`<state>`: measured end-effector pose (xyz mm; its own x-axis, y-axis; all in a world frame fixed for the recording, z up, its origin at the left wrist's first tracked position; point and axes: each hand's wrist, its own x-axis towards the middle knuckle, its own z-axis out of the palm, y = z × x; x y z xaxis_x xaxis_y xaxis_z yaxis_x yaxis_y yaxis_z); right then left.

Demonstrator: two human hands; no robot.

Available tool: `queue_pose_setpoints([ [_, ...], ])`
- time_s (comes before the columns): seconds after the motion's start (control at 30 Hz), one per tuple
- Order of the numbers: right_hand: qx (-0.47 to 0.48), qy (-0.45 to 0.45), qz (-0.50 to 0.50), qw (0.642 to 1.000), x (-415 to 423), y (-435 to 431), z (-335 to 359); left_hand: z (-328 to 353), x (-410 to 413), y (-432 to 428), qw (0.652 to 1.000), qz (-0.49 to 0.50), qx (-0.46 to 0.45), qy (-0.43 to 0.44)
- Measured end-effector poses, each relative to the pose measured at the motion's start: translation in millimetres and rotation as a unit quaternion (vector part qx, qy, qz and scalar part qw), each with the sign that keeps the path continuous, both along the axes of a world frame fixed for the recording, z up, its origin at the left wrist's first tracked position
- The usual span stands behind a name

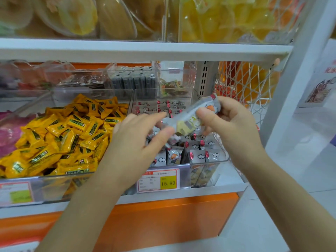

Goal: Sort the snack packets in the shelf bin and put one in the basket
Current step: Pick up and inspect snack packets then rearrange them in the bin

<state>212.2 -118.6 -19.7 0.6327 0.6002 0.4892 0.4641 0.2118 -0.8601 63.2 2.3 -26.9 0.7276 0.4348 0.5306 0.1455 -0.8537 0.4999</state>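
A clear shelf bin (209, 163) holds several grey snack packets (197, 156) printed with white clouds and red marks. Above the bin, my right hand (231, 122) grips one grey packet (189, 120) by its upper right end, thumb across the front. My left hand (140, 140) is at the packet's lower left end, thumb and forefinger pinching it. The packet lies tilted, its lower end blurred. A white wire mesh basket (254, 88) hangs just right of the bin, behind my right hand.
A neighbouring bin (54, 179) on the left is piled with yellow packets (69, 135). Price tags (158, 180) sit on the bin fronts. Small clear boxes (172, 80) stand at the back. The shelf above (145, 50) carries tubs of yellow sweets. A white post (294, 88) stands to the right.
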Motion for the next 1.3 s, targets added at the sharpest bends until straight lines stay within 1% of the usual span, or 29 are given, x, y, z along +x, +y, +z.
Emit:
queue_pose_setpoints([
  [0.07, -0.017, 0.011, -0.017, 1.0, 7, -4, 2, -3, 0, 4, 0.993, 0.03, 0.1, 0.059],
  [0.13, -0.043, -0.007, -0.015, 0.999, 10, -8, 4, -6, -1, 7, 0.983, 0.021, 0.139, 0.116],
  [0.23, -0.084, -0.065, -0.005, 0.994, 7, -11, 6, -11, -1, 10, 0.975, 0.006, 0.148, 0.165],
  [0.33, -0.129, -0.109, -0.003, 0.986, 1, -7, 3, -14, -1, 14, 0.974, 0.01, 0.152, 0.167],
  [0.43, -0.177, -0.168, -0.006, 0.97, -6, 2, -5, -14, -1, 17, 0.975, 0.016, 0.157, 0.155],
  [0.53, -0.238, -0.249, -0.013, 0.939, -13, 10, -13, -14, -1, 18, 0.977, 0.017, 0.159, 0.143],
  [0.63, -0.302, -0.362, 0.009, 0.882, -15, 10, -17, -15, -2, 18, 0.979, 0.015, 0.157, 0.132],
  [0.7, -0.333, -0.397, 0.039, 0.854, -14, 9, -17, -14, -2, 17, 0.981, 0.015, 0.151, 0.119],
  [0.77, -0.345, -0.392, 0.052, 0.851, -10, 9, -16, -14, -2, 17, 0.982, 0.016, 0.15, 0.112],
  [0.8, -0.34, -0.377, 0.051, 0.86, -9, 10, -15, -14, -1, 16, 0.983, 0.018, 0.147, 0.109],
  [0.9, -0.288, -0.302, 0.011, 0.909, -6, 19, -12, -14, 0, 16, 0.986, 0.022, 0.131, 0.097],
  [0.93, -0.27, -0.285, -0.012, 0.92, -5, 22, -11, -14, 0, 17, 0.987, 0.024, 0.129, 0.095],
  [0.97, -0.263, -0.291, -0.035, 0.919, -4, 27, -10, -13, 0, 17, 0.987, 0.025, 0.127, 0.094],
  [1.0, -0.267, -0.323, -0.056, 0.906, -3, 31, -9, -13, 0, 17, 0.987, 0.027, 0.125, 0.094],
  [1.07, -0.308, -0.405, -0.075, 0.858, -1, 39, -8, -12, 1, 17, 0.987, 0.027, 0.125, 0.095],
  [1.1, -0.335, -0.429, -0.073, 0.836, -1, 43, -8, -12, 1, 16, 0.987, 0.026, 0.125, 0.094],
  [1.13, -0.359, -0.44, -0.065, 0.82, -1, 46, -8, -12, 2, 16, 0.988, 0.026, 0.125, 0.091],
  [1.17, -0.374, -0.441, -0.052, 0.814, -3, 48, -8, -12, 3, 17, 0.988, 0.027, 0.123, 0.088],
  [1.2, -0.38, -0.434, -0.036, 0.816, -4, 49, -7, -12, 3, 17, 0.989, 0.026, 0.122, 0.083],
  [1.23, -0.377, -0.417, -0.015, 0.827, -4, 48, -6, -12, 3, 18, 0.989, 0.025, 0.123, 0.075],
  [1.3, -0.34, -0.371, 0.018, 0.864, -2, 44, -2, -12, 3, 19, 0.99, 0.027, 0.123, 0.063],
])
